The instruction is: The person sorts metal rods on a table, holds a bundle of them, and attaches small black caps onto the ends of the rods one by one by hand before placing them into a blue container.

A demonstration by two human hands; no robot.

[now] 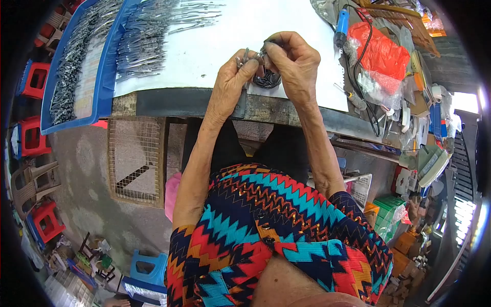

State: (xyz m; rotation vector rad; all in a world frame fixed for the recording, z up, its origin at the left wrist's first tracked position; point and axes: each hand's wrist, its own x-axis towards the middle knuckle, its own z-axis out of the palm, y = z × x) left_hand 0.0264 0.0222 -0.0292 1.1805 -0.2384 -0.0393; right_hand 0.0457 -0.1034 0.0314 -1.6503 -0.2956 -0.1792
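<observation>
Over the near edge of the white-covered table, my left hand point(238, 74) is closed, with small grey pieces point(242, 59) pinched between thumb and fingers. Their exact kind is too small to tell. Close beside it, my right hand point(295, 64) is also closed, its thumb and forefinger pressed together around a small dark piece that the fingers mostly hide. The fingertips of both hands nearly meet. Just under them lies a dark, shiny bundle point(268, 80) on the white sheet, partly covered by the hands.
To the left, a blue tray point(106, 66) holds many thin grey strips, and more strips point(143, 43) lie in rows beside it. On the right are a blue-handled tool point(341, 28) with a black cord, a red plastic bag point(376, 48) and a small screwdriver point(343, 90).
</observation>
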